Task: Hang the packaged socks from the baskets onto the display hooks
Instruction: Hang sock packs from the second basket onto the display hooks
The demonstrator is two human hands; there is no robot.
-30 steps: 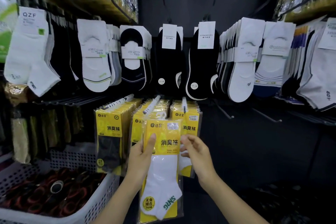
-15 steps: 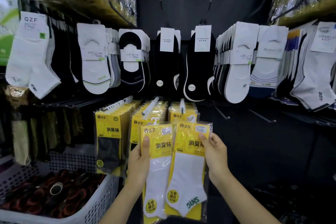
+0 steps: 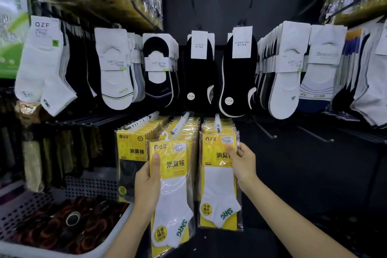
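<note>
Holding, left hand (image 3: 146,182): it gripped the left edge of a yellow sock packet (image 3: 171,190), thumb on the front, fingers behind.
Packet's place: in front of the stack on the middle hook (image 3: 180,123), with its white hanger just beside the hook's tip.
Right hand (image 3: 243,161): it pinched the upper right edge of the 2nd packet (image 3: 219,184).
2nd packet's place: at the tip of the right hook (image 3: 217,122); whether it was threaded on could not be told.
Basket (image 3: 100,245): white, lower left.
</note>
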